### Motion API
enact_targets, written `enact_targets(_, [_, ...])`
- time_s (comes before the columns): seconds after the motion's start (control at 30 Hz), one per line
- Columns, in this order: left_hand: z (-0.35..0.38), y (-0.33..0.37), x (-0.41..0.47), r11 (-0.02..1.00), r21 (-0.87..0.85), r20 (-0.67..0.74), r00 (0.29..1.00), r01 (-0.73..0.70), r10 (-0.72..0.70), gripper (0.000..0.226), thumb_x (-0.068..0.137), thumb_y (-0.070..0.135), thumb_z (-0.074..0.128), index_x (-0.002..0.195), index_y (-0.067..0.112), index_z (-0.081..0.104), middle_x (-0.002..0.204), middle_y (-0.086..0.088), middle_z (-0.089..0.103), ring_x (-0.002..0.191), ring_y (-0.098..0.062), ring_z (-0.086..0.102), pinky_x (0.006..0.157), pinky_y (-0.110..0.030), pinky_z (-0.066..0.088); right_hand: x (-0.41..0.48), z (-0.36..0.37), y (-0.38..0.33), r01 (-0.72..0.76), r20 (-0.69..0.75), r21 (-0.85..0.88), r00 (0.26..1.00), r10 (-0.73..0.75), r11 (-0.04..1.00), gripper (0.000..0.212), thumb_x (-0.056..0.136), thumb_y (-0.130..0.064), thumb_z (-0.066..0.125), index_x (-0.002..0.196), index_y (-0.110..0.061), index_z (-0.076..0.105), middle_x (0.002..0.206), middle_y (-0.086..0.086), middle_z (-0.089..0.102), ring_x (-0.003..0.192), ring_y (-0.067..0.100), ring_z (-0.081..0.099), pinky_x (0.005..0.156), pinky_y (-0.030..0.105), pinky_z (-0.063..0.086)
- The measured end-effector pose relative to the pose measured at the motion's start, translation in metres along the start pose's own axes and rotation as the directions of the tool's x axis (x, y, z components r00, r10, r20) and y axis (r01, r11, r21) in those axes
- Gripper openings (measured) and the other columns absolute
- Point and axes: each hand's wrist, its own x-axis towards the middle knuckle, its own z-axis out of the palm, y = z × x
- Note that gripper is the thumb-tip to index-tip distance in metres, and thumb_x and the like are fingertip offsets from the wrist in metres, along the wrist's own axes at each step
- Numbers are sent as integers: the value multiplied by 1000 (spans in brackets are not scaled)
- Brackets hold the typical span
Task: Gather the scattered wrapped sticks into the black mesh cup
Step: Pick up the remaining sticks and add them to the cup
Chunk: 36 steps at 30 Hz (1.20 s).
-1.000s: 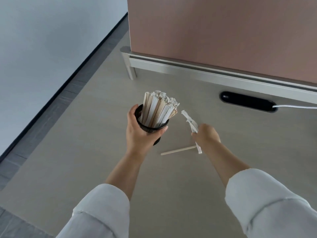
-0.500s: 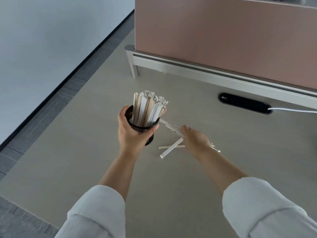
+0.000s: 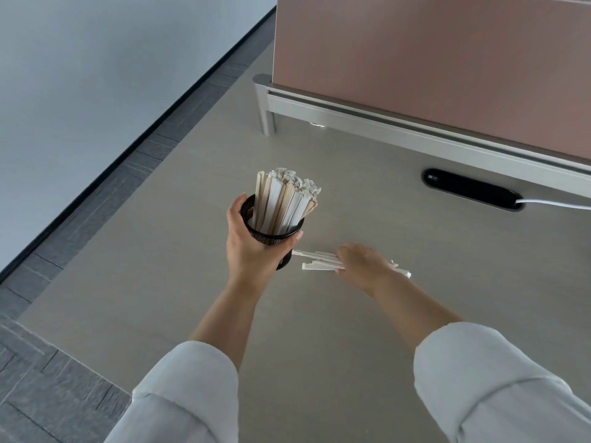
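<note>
The black mesh cup (image 3: 271,236) stands on the pale desk, packed with many upright wrapped sticks (image 3: 284,201). My left hand (image 3: 249,244) is wrapped around the cup from the near side. Just right of the cup, my right hand (image 3: 363,262) lies palm down over a small bundle of loose wrapped sticks (image 3: 319,262) lying flat and level on the desk. Their ends stick out left and right of the hand. How tightly the fingers grip them is partly hidden.
A pink divider panel (image 3: 447,59) on a silver rail (image 3: 383,123) runs along the back of the desk (image 3: 160,282). A black cable grommet (image 3: 470,188) with a white cord sits at the right. The desk's left edge drops to a grey floor and white wall.
My right hand brought the sticks it held down to the desk and gathered the loose one lying there into a level bundle. The cup in my left hand stayed roughly in place.
</note>
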Motion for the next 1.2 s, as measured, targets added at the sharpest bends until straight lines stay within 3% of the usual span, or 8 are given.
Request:
enact_targets(0.33, [0,-1,-5,1000,15,-7,1000,-13,13,93,54,24,86,129,20,32,118,10,50,104,-4,48,75,8,27,-19,10,-7,-65,-74,-37,995,62,997,34,91,2,34,122,-3,47,128,18,52,122,35,45,95,38,41])
enact_targets(0.47, [2,1,-9,1000,15,-4,1000,-17,17,93,55,23,86,130,19,32,116,13,47,102,-3,46,74,9,26,-30,3,9,-113,-150,270,976,157,956,17,93,-6,38,103,-11,51,116,18,55,108,35,55,74,34,38])
enact_targets(0.6, [8,3,-14,1000,7,12,1000,-23,23,92,55,21,86,130,19,32,116,13,47,101,-2,46,73,9,26,-38,-12,27,5,-396,670,849,351,742,16,93,-20,53,92,-5,56,77,20,61,69,30,60,59,31,40])
enact_targets(0.7, [17,7,-20,1000,1,44,999,-31,31,92,55,21,86,130,19,32,117,12,47,102,-3,46,74,8,26,-56,-24,40,181,-455,857,705,543,483,37,84,-18,67,58,-9,43,52,4,38,43,7,34,48,24,31])
enact_targets(0.8, [28,11,-26,999,-13,92,995,-38,39,92,54,21,86,129,21,32,117,12,47,102,-2,46,75,8,28,-65,-20,51,214,-392,913,697,600,348,40,83,-18,69,59,5,48,57,9,43,51,11,42,55,24,36])
enact_targets(0.93, [41,16,-34,998,-25,157,986,-56,59,94,54,23,86,130,23,31,120,11,48,106,-3,47,77,7,28,-68,-5,62,178,-316,945,711,628,275,27,80,-13,74,57,-22,61,55,-6,56,44,-6,50,57,19,44])
enact_targets(1.1, [48,21,-37,996,-23,176,981,-81,84,93,54,22,86,129,21,32,118,11,48,104,-3,47,76,7,28,-70,1,68,166,-334,933,729,597,320,32,80,-15,73,55,-23,55,60,3,56,59,17,53,62,28,43])
enact_targets(1.2, [51,24,-38,997,-22,191,978,-77,80,94,54,23,86,130,22,32,119,11,49,105,-4,48,77,7,28,-70,6,70,106,-325,919,748,579,379,25,82,-23,71,61,-14,61,61,6,56,59,18,52,61,28,42])
